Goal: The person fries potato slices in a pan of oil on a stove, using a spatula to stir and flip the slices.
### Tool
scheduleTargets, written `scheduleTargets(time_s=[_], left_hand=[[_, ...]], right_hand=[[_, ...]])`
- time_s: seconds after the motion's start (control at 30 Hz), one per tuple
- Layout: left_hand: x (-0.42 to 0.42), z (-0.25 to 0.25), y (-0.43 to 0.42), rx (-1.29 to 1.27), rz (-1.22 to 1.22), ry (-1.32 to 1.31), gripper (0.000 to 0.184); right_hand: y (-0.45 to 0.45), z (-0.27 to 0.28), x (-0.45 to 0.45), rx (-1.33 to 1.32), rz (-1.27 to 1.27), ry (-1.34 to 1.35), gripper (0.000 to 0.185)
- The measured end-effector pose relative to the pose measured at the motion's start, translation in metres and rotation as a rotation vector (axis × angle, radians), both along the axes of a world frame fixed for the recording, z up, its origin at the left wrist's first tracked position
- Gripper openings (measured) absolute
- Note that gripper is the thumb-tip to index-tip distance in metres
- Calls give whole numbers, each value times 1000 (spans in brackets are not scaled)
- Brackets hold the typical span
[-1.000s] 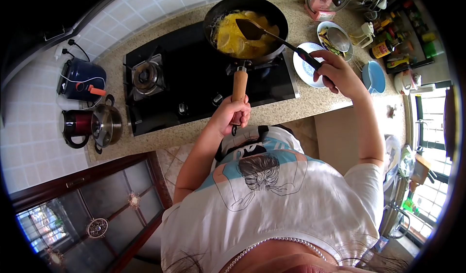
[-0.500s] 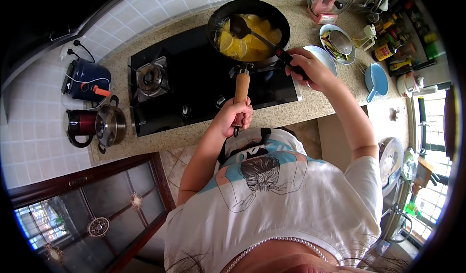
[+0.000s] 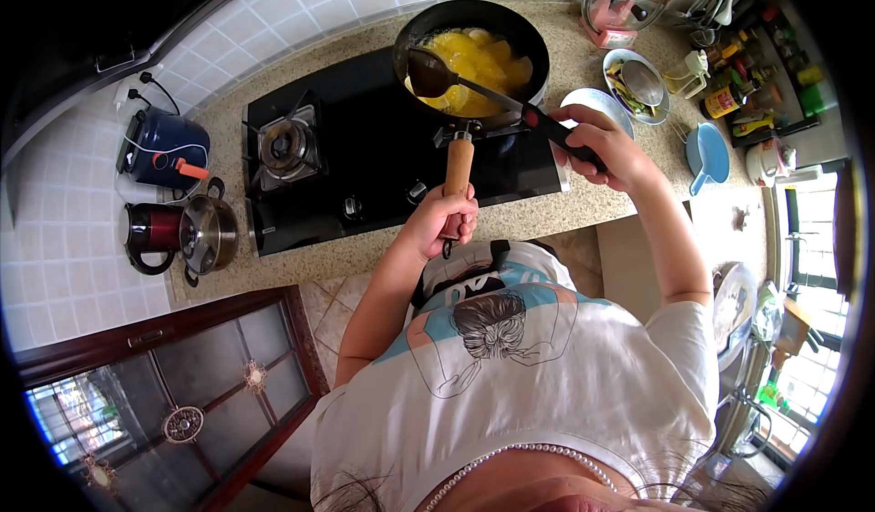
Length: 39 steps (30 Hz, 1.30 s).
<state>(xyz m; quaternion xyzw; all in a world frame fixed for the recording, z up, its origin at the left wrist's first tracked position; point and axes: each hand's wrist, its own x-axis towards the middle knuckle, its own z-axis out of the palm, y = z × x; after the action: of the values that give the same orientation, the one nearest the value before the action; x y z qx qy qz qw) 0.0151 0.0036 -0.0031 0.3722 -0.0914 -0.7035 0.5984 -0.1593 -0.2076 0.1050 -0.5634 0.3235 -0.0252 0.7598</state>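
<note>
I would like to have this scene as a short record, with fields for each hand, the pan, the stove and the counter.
Left hand: closed around the pan's wooden handle
Right hand: grips a spatula by its black handle
Pan: over the stove's right side; holds yellow food, with the spatula's head inside at left
Stove: black top; left burner bears no pot
Counter: pale plate right of stove, metal pot left

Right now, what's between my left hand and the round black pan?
In the head view, the brown wooden handle stretches from your left hand toward the pan.
</note>
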Motion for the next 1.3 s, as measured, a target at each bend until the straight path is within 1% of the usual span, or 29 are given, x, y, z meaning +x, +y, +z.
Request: scheduleTargets(time_s=[0.13,0.3,0.43,0.47,0.53,0.67,0.77,1.0,1.07,1.1,1.13,1.2,1.23,1.3], left_hand=[[0,1,0,7,-7,-1,14],[0,0,0,8,-12,3,14],[1,-2,-1,-5,-14,-10,14],[1,-1,-1,-6,-13,-11,14],[1,0,0,-24,-14,17,18],[1,0,-1,-26,-6,19,18],[0,2,-1,-2,-6,-25,15],[2,0,-1,-11,-19,32,17],[2,1,-1,-13,-20,26,17],[2,0,0,-12,-16,26,17],[2,-1,-1,-11,-12,27,17],[1,1,-1,-16,-11,31,16],[1,2,0,-20,-9,34,16],[2,0,-1,-20,-2,42,16]], right_hand=[[5,4,-10,-22,2,7,45],[9,6,-9,-58,-19,115,46],[-1,-11,0,-12,-7,40,45],[-1,-7,-2,-12,-5,39,45],[4,10,-7,-150,57,48,45],[0,19,-18,-146,56,60,44],[3,26,-25,-227,47,156,41],[0,16,-25,-204,88,200,43],[-1,9,-21,-333,141,220,44],[1,12,-17,-493,182,300,42],[2,9,-18,-494,181,301,42],[4,-1,-19,-897,258,254,42],[6,-2,-18,-898,260,254,42],[10,-1,-13,-1066,246,196,42]])
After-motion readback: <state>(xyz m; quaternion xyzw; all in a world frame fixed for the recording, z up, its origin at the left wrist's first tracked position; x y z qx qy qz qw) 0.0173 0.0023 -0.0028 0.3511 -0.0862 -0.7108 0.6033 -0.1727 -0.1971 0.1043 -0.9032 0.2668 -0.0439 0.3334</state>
